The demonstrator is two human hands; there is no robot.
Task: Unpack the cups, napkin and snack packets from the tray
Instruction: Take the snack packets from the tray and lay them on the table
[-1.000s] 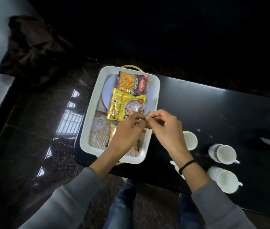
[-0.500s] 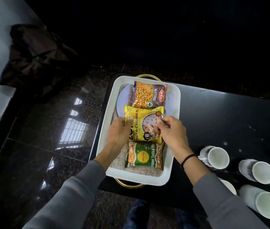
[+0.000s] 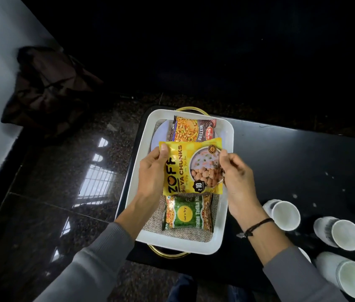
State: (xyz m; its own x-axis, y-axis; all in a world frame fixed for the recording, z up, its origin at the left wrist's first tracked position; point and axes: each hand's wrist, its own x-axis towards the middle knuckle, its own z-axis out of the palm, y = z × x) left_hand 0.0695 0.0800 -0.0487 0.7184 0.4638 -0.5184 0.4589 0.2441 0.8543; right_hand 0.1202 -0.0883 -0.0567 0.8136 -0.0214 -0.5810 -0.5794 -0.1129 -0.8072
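Note:
A white tray (image 3: pixel 133 171) with gold handles sits at the left end of a black table. Above it I hold a yellow soya chunks packet (image 3: pixel 191 166): my left hand (image 3: pixel 152 177) pinches its left edge, my right hand (image 3: pixel 235 173) pinches its right edge. A brown mixture packet (image 3: pixel 194 129) lies at the tray's far end, partly on a pale plate (image 3: pixel 160 136). A green snack packet (image 3: pixel 187 213) lies at the near end on a burlap napkin (image 3: pixel 154 223). Three white cups (image 3: pixel 285 214) (image 3: pixel 342 234) (image 3: pixel 352 277) stand on the table to the right, and part of another shows behind my right forearm.
The black table (image 3: pixel 302 162) runs right from the tray, with small white specks on it. To the left is glossy dark stone floor (image 3: pixel 52 192), below the table. A dark bag (image 3: pixel 48 88) lies on the floor by a pale wall.
Both hands went from the tray's near end to the yellow packet, took its two sides and lifted it off the tray. The camera view shifted, so the tray sits lower and further right.

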